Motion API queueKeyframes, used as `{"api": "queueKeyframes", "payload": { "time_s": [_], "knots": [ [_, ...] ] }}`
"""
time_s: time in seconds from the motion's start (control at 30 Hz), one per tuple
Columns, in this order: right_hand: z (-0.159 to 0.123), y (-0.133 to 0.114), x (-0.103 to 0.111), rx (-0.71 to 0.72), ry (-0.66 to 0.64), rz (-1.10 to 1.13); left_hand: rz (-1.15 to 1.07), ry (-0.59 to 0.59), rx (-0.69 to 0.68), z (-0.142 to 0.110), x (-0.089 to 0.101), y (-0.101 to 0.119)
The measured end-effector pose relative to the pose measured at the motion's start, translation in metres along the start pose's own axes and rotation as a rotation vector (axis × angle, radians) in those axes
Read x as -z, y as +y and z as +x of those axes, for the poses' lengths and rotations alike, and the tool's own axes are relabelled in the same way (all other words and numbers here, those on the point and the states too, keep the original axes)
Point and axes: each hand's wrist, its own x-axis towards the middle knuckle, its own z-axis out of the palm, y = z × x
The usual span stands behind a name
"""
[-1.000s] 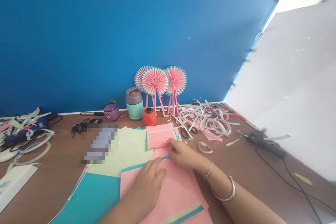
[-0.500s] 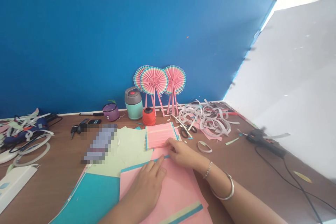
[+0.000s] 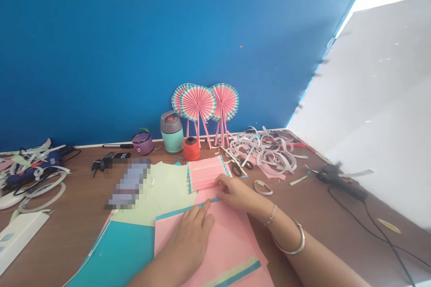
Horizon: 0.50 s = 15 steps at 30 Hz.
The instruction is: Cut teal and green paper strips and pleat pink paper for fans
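My left hand (image 3: 189, 235) lies flat on a pink paper sheet (image 3: 232, 242) edged with blue and cream strips, its fingers stretched toward the blue far edge. Beyond that edge is an accordion-pleated pink paper (image 3: 206, 172), its pleat ends striped blue and cream. The curled fingers and thumb of my right hand (image 3: 234, 193) close on the lower right edge of this pleated paper; their exact contact is partly hidden. A bracelet and a bangle circle the right wrist and forearm.
Pink paper fans (image 3: 198, 104) lean on the blue wall behind a flask (image 3: 172, 134) and a red container (image 3: 191, 149). Scissors (image 3: 237, 169) lie near curled paper strips (image 3: 274, 154). A glue gun (image 3: 341, 184) is at right, a phone (image 3: 129, 184) and keys (image 3: 97, 165) at left.
My right hand and wrist have shifted very slightly to the right at the pleated paper. The left hand stays pressed on the pink sheet.
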Motion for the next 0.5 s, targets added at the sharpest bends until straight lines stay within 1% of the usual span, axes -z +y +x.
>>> {"api": "queueKeyframes", "payload": {
  "time_s": [0.13,0.23,0.37,0.5],
  "knots": [
    [0.000,-0.001,0.004,-0.051,0.000,0.002,-0.006,-0.043,0.005,0.000,0.002,0.000],
    [-0.001,-0.003,0.010,-0.086,0.004,-0.009,-0.014,-0.033,0.006,0.000,0.001,0.000],
    [-0.003,-0.005,0.017,-0.077,0.003,-0.032,0.016,-0.016,0.002,0.000,-0.003,0.000],
    [-0.003,-0.003,0.019,-0.065,0.001,-0.053,0.043,-0.028,-0.001,0.001,-0.003,0.001]
  ]
}}
